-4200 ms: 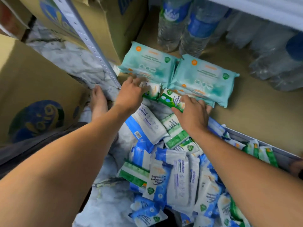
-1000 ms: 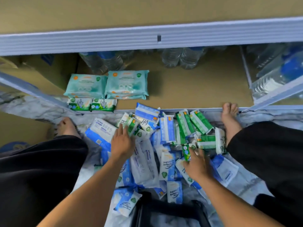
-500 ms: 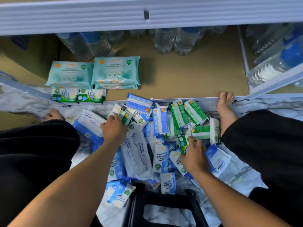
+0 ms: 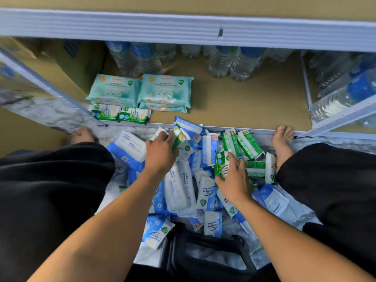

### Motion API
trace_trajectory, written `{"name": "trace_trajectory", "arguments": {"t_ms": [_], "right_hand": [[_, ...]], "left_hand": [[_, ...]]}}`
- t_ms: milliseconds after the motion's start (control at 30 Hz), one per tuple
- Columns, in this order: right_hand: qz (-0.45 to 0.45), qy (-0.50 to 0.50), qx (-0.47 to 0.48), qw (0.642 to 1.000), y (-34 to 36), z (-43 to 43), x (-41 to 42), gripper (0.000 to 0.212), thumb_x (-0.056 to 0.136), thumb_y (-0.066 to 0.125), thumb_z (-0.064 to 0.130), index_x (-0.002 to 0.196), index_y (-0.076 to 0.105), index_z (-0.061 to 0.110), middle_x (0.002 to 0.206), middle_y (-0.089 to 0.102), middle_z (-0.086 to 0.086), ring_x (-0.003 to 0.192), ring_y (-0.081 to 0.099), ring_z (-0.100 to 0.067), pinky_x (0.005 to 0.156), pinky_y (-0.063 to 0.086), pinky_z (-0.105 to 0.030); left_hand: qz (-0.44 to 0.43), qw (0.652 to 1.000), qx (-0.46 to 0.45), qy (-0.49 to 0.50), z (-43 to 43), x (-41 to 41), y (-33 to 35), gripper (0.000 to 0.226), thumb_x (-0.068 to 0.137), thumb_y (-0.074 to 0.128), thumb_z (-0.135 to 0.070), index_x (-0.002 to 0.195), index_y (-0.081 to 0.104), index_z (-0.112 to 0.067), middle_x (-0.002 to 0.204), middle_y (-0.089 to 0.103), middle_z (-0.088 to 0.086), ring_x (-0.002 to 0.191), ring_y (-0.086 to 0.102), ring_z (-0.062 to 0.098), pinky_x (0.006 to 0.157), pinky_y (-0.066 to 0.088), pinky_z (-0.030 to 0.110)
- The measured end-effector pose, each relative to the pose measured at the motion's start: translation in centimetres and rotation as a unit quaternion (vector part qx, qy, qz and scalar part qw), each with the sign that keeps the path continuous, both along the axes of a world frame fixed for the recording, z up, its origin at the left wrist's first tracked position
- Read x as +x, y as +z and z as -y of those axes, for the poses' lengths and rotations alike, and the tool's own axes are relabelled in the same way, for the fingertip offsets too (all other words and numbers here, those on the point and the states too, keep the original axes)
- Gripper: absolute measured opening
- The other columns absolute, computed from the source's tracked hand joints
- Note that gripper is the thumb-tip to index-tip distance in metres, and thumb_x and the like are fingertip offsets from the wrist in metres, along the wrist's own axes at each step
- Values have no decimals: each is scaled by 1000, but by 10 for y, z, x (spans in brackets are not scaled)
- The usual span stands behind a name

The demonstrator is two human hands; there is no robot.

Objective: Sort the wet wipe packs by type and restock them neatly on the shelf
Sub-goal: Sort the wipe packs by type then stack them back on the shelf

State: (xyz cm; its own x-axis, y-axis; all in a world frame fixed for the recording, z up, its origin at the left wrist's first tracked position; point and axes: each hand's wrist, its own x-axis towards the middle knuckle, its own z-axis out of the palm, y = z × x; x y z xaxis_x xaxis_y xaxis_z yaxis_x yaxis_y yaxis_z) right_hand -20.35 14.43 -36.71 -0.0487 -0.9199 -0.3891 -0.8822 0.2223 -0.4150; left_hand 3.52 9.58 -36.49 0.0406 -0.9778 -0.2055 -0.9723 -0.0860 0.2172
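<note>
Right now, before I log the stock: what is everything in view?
Teal packs: two stacks, teal, left on the shelf.
Small green packs: two, green-white, shelf's front edge.
Loose packs: many, blue-white and green, piled before the shelf.
Water bottles: several, clear, blue labels, shelf's back and right.
Cardboard box: one, brown, shelf's left end.
Black frame: one, bottom centre.
Feet: two, bare, flanking the pile.
Left hand: grips a green-white pack.
Right hand: grips a green pack.

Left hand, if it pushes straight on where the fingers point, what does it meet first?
The small green pack at the fingertips of the left hand, then probably the blue pack; depth unclear.
</note>
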Motion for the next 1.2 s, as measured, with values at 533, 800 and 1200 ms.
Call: {"name": "trace_trajectory", "arguments": {"t_ms": [533,800,1200], "right_hand": [[73,94,104,987,-27,-24,85,79,85,75,44,150,34,25,141,37,-7,125,47,-30,90,45,-38],[107,83,133,982,-28,-11,79,81,81,79,44,150,39,29,147,39,-9,133,43,-30,103,41,-40],[65,121,98,986,-28,-13,84,82,84,78,36,152,34,28,139,41,-4,122,50,-25,92,50,-38]], "left_hand": [[7,996,81,37,-102,38,-26,46,94,57,-50,136,55,-30,122,58,1,111,54,27,96,37,40],[-131,984,102,70,-109,53,-26,50,94,65,-38,140,53,-24,128,56,5,112,55,29,87,50,40],[-253,907,60,332,-119,75,-27,32,103,51,-32,132,55,-18,117,64,6,97,63,27,81,51,39]]}}
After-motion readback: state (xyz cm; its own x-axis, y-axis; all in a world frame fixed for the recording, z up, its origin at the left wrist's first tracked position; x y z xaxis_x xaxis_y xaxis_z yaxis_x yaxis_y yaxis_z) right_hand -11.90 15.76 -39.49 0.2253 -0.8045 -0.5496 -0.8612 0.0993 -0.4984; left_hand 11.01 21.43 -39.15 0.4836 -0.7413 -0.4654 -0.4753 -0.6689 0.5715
